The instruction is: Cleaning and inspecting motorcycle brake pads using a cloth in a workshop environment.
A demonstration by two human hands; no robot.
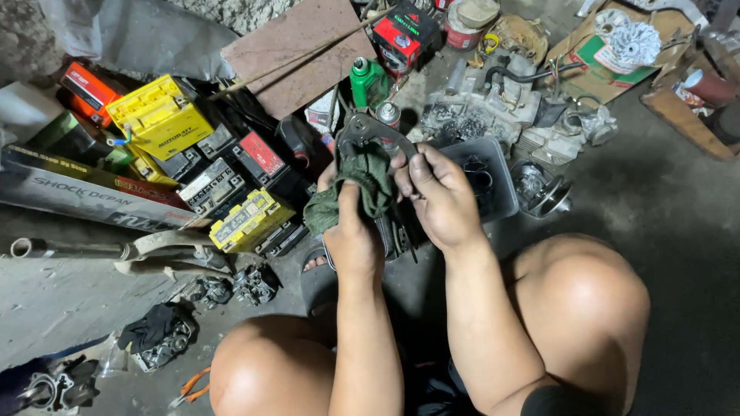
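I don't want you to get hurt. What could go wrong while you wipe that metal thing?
The metal part looks edged, so the left hand rubbing with the green rag might get scraped. If the right hand slips, the part could drop onto the sandalled foot below.

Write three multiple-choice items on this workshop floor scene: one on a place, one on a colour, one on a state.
1. Where does the green bottle stand?
A. beyond the hands, near the red-and-black box
B. on the person's knee
C. inside the plastic tub

2. What colour is the rag in the left hand?
A. white
B. dark green
C. orange

3. How is the dark metal part held?
A. lying loose on the floor
B. gripped by the right hand, rag pressed against it
C. hanging from a hook

Answers:
1 A, it stands upright above the hands by the box.
2 B, the cloth is dull green.
3 B, the fingers wrap its edge while the rag covers it.
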